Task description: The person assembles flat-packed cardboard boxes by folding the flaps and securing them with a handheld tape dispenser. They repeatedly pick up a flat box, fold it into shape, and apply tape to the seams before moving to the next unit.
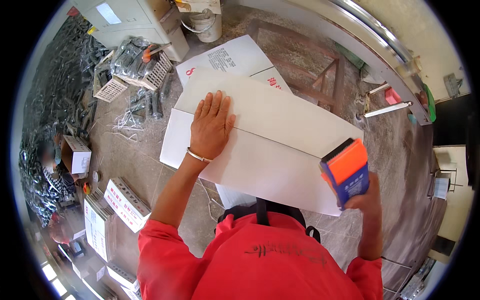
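Observation:
My left hand (212, 129) lies flat on a white cardboard carton (270, 155), fingers stretched out, a bangle on the wrist. A dark seam between two flaps runs across the carton from beside that hand toward the right. At the carton's right end my right hand (366, 194) is closed round an orange and blue tape dispenser (350, 172) with a black edge. Whether the dispenser touches the carton, I cannot tell. Beyond lies another white carton (235, 54) with red and black print, partly covered by the first.
Plastic-wrapped dark pieces form a large heap (55, 75) at the left, with a basket (150, 72) of them nearby. A stack of flat cartons (97, 225) stands lower left, near another person (55, 180). A bucket (206, 27) and a metal frame (320, 82) are farther off.

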The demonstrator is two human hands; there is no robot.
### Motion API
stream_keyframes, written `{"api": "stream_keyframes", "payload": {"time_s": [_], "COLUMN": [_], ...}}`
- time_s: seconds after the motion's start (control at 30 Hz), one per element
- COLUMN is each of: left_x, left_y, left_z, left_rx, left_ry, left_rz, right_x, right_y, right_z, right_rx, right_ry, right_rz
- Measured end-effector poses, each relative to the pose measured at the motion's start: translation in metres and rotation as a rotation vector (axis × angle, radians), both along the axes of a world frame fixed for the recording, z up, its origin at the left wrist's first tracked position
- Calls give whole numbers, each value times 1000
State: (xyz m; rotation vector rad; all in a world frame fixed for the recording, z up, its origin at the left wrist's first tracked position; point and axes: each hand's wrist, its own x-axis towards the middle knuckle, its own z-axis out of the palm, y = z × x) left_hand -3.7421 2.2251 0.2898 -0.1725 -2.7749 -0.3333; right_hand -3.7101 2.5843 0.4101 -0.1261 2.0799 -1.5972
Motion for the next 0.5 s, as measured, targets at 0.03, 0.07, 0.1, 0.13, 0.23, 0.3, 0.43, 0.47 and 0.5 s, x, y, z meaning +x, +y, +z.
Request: {"api": "stream_keyframes", "payload": {"time_s": [0.03,0.07,0.1,0.13,0.23,0.3,0.43,0.47,0.5], "left_x": [1,1,0,-2,-4,-6,0,-1,-2], "left_y": [1,2,2,1,0,7,66,75,83], "left_z": [-1,-2,-7,-12,-8,3,46,45,41], "left_rx": [8,21,18,18,280,687,1751,1867,1979], "left_ry": [-1,-4,12,31,47,-46,-793,-930,-1071], "left_rz": [4,4,-11,-30,18,58,-4,-33,-66], "right_x": [-10,-24,-36,-43,-52,-51,-54,-55,-56], "right_y": [-4,-12,-20,-29,-31,-27,-18,-21,-25], "right_z": [1,3,5,-10,-35,-34,-37,-34,-30], "right_rx": [27,60,92,156,143,93,79,95,110], "right_ry": [-57,-117,-178,-177,-238,-246,-294,-298,-303], "right_rz": [18,31,43,69,114,146,157,169,180]}}
